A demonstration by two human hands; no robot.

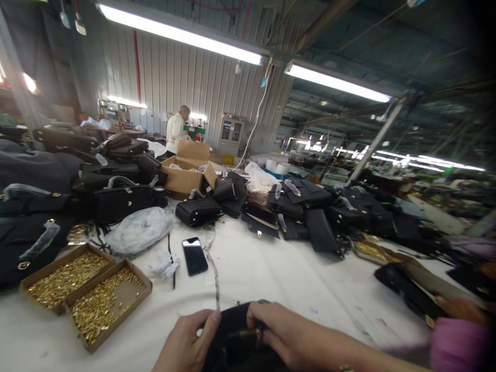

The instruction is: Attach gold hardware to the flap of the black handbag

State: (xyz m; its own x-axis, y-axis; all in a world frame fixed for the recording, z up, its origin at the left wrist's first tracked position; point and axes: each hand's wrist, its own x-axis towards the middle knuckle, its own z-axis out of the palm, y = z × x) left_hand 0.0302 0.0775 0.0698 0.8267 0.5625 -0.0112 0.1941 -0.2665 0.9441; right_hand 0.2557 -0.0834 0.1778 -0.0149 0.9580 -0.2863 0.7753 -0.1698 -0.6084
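Observation:
A black handbag (231,323) with gold-coloured fittings is at the bottom centre, in front of me. My left hand (190,336) grips its left edge, thumb on top and fingers out of sight behind. My right hand (277,326) is closed on the bag's upper right side, fingers curled next to a gold fitting (258,336). Whether it also pinches a small part cannot be made out. The bag's lower part runs out of view. A thin pale strip (215,281) runs along the table up to my left thumb.
Two cardboard trays (134,307) of small gold metal pieces lie left on the white table (271,268). Beyond are a phone (195,256), a clear plastic bundle (141,227), black handbags (199,209) and a carton (182,181). A co-worker's pink sleeve (459,343) is at right; another person (176,129) stands behind.

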